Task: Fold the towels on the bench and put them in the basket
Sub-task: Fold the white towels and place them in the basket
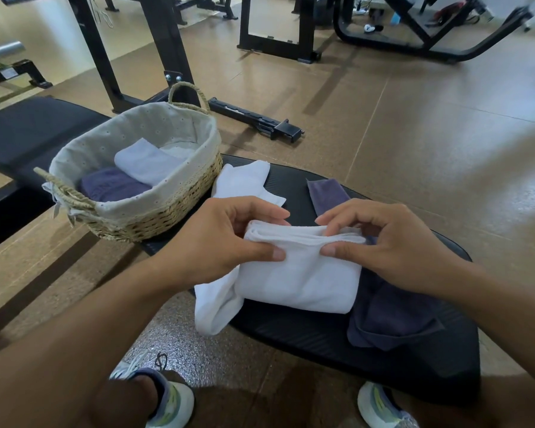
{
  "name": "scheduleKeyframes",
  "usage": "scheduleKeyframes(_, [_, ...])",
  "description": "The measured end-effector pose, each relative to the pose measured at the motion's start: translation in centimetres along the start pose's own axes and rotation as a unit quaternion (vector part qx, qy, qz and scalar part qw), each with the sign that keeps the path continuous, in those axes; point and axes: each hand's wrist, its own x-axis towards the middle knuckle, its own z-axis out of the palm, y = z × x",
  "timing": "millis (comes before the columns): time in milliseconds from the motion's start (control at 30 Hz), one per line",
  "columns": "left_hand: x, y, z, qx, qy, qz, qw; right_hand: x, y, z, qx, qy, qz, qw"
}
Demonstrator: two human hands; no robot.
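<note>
towel (pixel 300 279) pinched by both hands, left (pixel 226 242) and right (pixel 393 245); basket (pixel 130 177) sits up-left, nearer the left hand.

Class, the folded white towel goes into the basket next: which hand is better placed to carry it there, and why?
Probably the left hand: it grips the folded white towel on the side nearer the basket; the right hand would cross over.
</note>
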Motion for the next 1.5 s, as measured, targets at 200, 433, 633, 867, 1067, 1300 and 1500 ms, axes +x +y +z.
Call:
scheduleKeyframes(200, [0.1, 0.2, 0.0, 0.027, 0.005, 0.002, 1.000, -0.2, -0.4, -0.1, 0.009, -0.024, 0.029, 0.999])
scheduleKeyframes(433, [0.1, 0.2, 0.1, 0.059, -0.010, -0.031, 0.998, -0.4, -1.2, 0.4, 0.042, -0.025, 0.034, 0.998])
scheduleKeyframes(633, [-0.4, 0.6, -0.1, 0.093, -0.051, -0.020, 0.994, -0.6, -2.4, 1.3, -0.178, -0.080, 0.061, 0.979])
scheduleKeyframes(867, [-0.9, 0.8, 0.1, 0.148, -0.107, -0.020, 0.983, -0.7, -3.1, 1.3, -0.192, -0.072, 0.016, 0.979])
scheduleKeyframes(1067, [-0.8, 0.5, 0.4, 0.127, -0.112, -0.019, 0.985, 0.3, -3.0, -0.7, -0.134, -0.168, 0.075, 0.974])
scheduleKeyframes(1300, [0.4, -0.9, 0.5, 0.137, -0.076, -0.020, 0.987, 2.8, -0.8, -0.9, -0.141, -0.242, 0.092, 0.956])
scheduleKeyframes(1500, [1.9, -2.2, -0.4, 0.213, -0.052, -0.028, 0.975, 4.2, 1.2, 0.5, -0.225, -0.144, 0.067, 0.961])
